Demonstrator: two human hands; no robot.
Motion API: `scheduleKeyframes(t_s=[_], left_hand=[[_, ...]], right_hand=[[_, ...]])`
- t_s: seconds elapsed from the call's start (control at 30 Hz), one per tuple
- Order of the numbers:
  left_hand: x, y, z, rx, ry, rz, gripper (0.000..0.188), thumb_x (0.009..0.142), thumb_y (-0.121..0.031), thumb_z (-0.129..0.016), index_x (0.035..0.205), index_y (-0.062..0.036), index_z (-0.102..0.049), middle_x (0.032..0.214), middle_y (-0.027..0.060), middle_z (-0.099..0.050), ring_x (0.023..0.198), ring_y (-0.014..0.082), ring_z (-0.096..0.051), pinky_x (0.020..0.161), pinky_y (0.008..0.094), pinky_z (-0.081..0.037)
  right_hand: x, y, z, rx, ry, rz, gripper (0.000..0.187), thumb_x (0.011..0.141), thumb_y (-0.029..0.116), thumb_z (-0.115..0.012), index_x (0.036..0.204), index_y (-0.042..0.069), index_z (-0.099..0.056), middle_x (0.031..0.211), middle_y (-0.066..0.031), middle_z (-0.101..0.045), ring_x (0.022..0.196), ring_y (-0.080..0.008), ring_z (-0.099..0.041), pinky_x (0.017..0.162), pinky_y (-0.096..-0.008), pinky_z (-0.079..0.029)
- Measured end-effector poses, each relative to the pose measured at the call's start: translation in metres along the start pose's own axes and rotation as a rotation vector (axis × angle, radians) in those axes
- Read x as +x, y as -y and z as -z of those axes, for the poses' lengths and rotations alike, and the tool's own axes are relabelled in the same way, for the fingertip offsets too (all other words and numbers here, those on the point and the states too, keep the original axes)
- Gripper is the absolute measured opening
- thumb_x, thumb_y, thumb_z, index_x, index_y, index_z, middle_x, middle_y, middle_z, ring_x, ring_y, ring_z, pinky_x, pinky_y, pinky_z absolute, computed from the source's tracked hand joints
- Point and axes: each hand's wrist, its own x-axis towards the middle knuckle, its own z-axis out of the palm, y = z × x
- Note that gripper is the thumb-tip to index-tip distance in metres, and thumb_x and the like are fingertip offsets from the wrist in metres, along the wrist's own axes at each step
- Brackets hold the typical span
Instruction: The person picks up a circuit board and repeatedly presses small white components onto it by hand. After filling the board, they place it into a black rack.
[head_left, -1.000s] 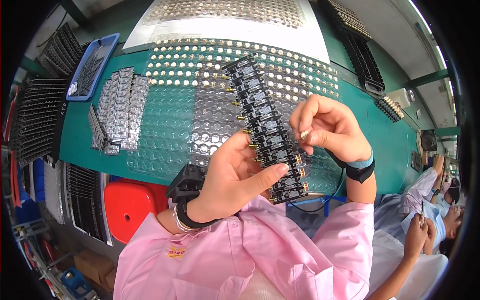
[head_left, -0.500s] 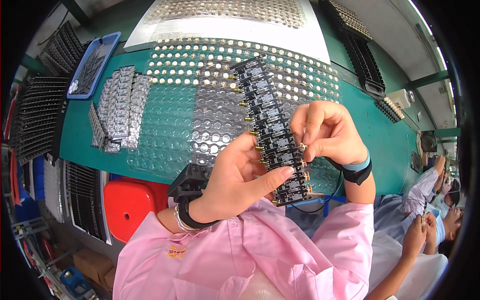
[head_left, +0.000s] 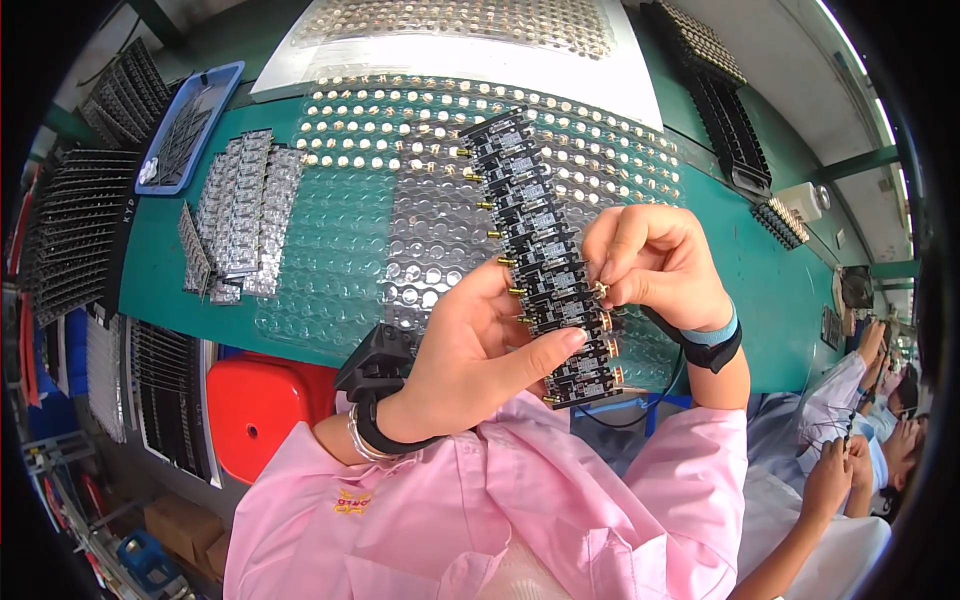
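A long black panel of joined circuit boards (head_left: 540, 225) slants up over the table, with brass-coloured connectors sticking out along its left edge. My left hand (head_left: 475, 355) grips its lower part, the thumb lying across the front. Several small round parts sit on the lower right edge. At that edge, above those parts, my right hand (head_left: 665, 265) pinches a small pale and gold-coloured part (head_left: 601, 291) between thumb and forefinger. The part is against or very near the panel; its exact contact is too small to tell.
Beyond my hands lies a clear plastic blister tray (head_left: 340, 215), its far rows filled with white round parts. Stacked circuit board panels (head_left: 240, 210) and a blue bin (head_left: 165, 182) are at left. A red stool (head_left: 250, 425) stands below. Co-workers' hands (head_left: 835, 470) show at right.
The panel has tilted slightly and its upper end shifted a little left. My right fingers have moved slightly left and up, bringing the small part closer to the panel's edge.
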Motion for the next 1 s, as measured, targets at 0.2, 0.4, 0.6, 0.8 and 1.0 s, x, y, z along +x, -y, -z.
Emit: scheduleKeyframes(t_s=[0.2, 0.4, 0.6, 0.8, 1.0], left_hand=[[0.0, -0.008, 0.002, 0.042, 0.015, 0.098, 0.034, 0.077, 0.001, -0.057, 0.107, 0.0029, -0.041, 0.093, 0.0083, -0.055, 0.08, 0.0129, -0.057, 0.063, 0.0225, -0.051], [0.0, -0.015, -0.001, 0.019, 0.019, 0.132, 0.034, 0.077, 0.001, -0.057, 0.106, 0.0029, -0.041, 0.093, 0.0093, -0.056, 0.079, 0.0134, -0.058, 0.063, 0.0239, -0.051], [-0.001, -0.014, 0.005, 0.036, -0.013, 0.08, 0.033, 0.077, 0.0, -0.057, 0.105, 0.003, -0.041, 0.093, 0.0097, -0.056, 0.08, 0.015, -0.058, 0.06, 0.0236, -0.051], [-0.001, -0.014, 0.007, 0.048, -0.038, 0.116, 0.032, 0.077, 0.0, -0.057, 0.104, 0.0027, -0.04, 0.092, 0.0097, -0.056, 0.078, 0.0157, -0.059, 0.055, 0.0222, -0.051], [-0.002, -0.015, 0.006, 0.045, -0.055, 0.105, 0.032, 0.077, 0.0, -0.057, 0.104, 0.0024, -0.04, 0.092, 0.0096, -0.056, 0.077, 0.015, -0.059, 0.052, 0.0216, -0.051]], right_hand=[[-0.001, 0.004, -0.002, -0.056, 0.003, 0.011, 0.013, 0.067, -0.011, -0.062, 0.075, -0.004, -0.054, 0.083, -0.0129, -0.053, 0.072, -0.0134, -0.055, 0.065, -0.0237, -0.049], [0.002, 0.009, 0.003, -0.003, -0.05, -0.022, 0.014, 0.068, -0.01, -0.061, 0.078, -0.003, -0.055, 0.084, -0.0112, -0.054, 0.072, -0.0125, -0.055, 0.064, -0.0231, -0.047], [0.005, 0.021, 0.072, -0.863, -0.311, -0.033, 0.007, 0.068, -0.002, -0.062, 0.071, 0.001, -0.057, 0.075, -0.0045, -0.052, 0.067, -0.0118, -0.048, 0.059, -0.0243, -0.04], [0.011, -0.013, 0.086, -1.182, -0.072, -0.088, 0.007, 0.072, 0.001, -0.059, 0.078, 0.003, -0.061, 0.075, -0.0025, -0.051, 0.068, -0.0143, -0.049, 0.061, -0.0254, -0.04], [0.015, -0.015, 0.079, -1.302, -0.022, 0.019, 0.008, 0.072, 0.0, -0.059, 0.08, 0.002, -0.056, 0.077, -0.0022, -0.051, 0.071, -0.0135, -0.049, 0.062, -0.0247, -0.039]])
